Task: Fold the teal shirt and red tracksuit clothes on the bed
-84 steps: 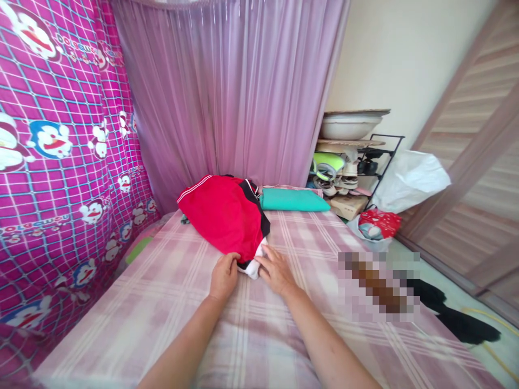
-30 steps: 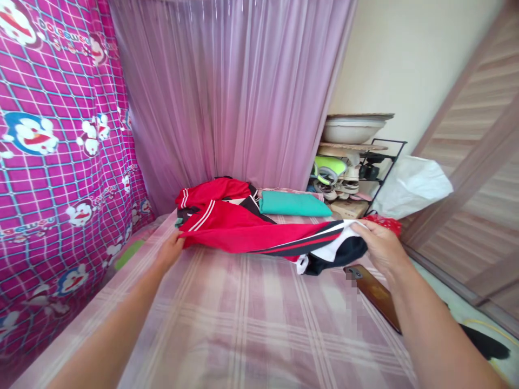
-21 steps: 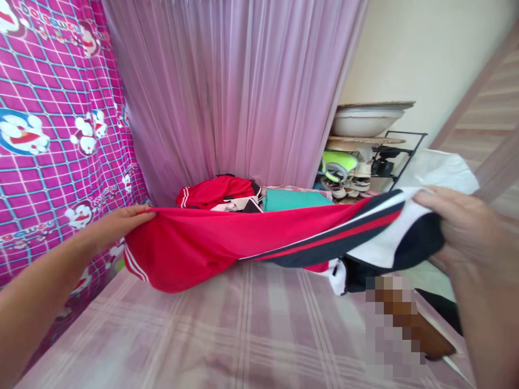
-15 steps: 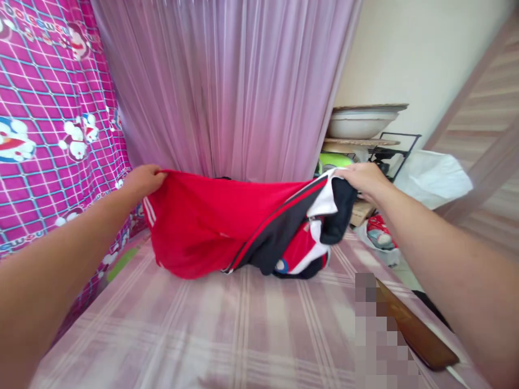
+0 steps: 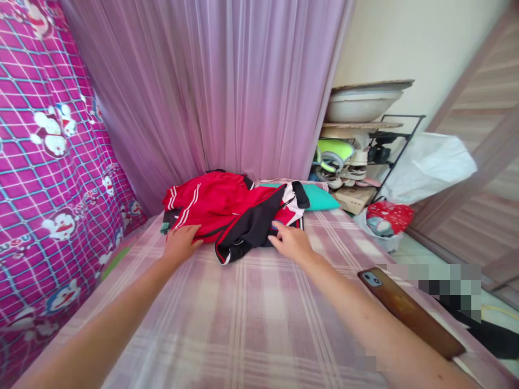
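Note:
A red, black and white jacket point(image 5: 227, 208) with white sleeve stripes lies crumpled at the far end of the bed, in front of the curtain. My left hand point(image 5: 182, 243) rests at its lower left edge, fingers apart and gripping nothing. Over its lower right part is my right hand point(image 5: 292, 241), thumb and fingers parted, close to the black and blue fabric. Whether the right fingertips touch the cloth is hard to tell. Behind the jacket's right side, part of a teal item point(image 5: 320, 195) shows.
Checked bedding point(image 5: 251, 324) spreads beneath my arms. A brown-cased phone point(image 5: 409, 313) with a white cable lies near the right edge. Beyond stand a shoe rack point(image 5: 389, 162), a basin point(image 5: 360, 105) and a white bag point(image 5: 433, 162). A pink patterned curtain point(image 5: 60, 178) hangs left.
The jacket, held up and stretched between both hands earlier, now lies on the bed. Both hands have let go, lowered and moved closer together.

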`<state>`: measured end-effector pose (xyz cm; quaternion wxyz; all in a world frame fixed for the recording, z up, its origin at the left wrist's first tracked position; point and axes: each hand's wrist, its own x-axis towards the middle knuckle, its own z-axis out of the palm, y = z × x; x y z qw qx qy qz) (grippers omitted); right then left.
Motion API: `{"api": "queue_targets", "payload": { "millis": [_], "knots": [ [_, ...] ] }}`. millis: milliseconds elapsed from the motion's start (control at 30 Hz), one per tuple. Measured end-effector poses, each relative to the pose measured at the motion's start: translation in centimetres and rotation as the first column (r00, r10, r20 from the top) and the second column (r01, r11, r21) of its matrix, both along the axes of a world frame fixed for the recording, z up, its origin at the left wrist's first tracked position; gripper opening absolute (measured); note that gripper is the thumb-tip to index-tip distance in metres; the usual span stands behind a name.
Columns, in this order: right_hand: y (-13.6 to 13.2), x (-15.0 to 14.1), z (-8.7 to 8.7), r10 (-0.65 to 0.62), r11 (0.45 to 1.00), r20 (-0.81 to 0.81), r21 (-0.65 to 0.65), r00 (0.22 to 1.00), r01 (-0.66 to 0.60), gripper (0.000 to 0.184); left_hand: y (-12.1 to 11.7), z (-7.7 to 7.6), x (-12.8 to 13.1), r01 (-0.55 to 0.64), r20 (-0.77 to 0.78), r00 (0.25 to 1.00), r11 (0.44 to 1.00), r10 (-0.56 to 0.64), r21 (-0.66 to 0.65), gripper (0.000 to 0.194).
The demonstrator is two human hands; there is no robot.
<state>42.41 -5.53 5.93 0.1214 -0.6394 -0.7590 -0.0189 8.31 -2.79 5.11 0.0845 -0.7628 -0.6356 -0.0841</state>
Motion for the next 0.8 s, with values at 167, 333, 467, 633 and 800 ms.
{"api": "queue_targets", "payload": {
  "millis": [167, 333, 467, 633, 800],
  "knots": [
    [0.3, -4.2, -0.2, 0.219, 0.976, 0.171, -0.047, 0.961, -0.214, 0.035, -0.6, -0.9, -0.3, 0.054, 0.021, 0.998, 0.994, -0.056, 0.092, 0.031],
    [-0.1, -3.7, 1.9, 0.245, 0.968, 0.124, -0.089, 0.962, -0.235, 0.03, -2.0, -0.1, -1.2, 0.173, 0.039, 0.981, 0.949, -0.189, 0.263, 0.032],
    [-3.2, -1.3, 4.8, 0.306, 0.944, 0.057, -0.145, 0.95, -0.296, 0.026, -4.1, 0.3, -3.0, 0.196, 0.045, 0.971, 0.893, -0.233, 0.406, 0.032],
    [-4.2, 0.1, 9.7, 0.444, 0.637, -0.163, -0.634, 0.881, -0.439, 0.013, -6.7, -2.3, -4.3, 0.244, 0.028, 0.964, 0.921, -0.264, 0.304, 0.037],
    [3.9, -2.4, 17.1, 0.214, 0.937, -0.499, -0.137, 0.84, -0.321, 0.025, -7.9, -4.9, -3.3, 0.266, 0.03, 0.961, 0.946, -0.276, 0.187, 0.035]
  ]
}}
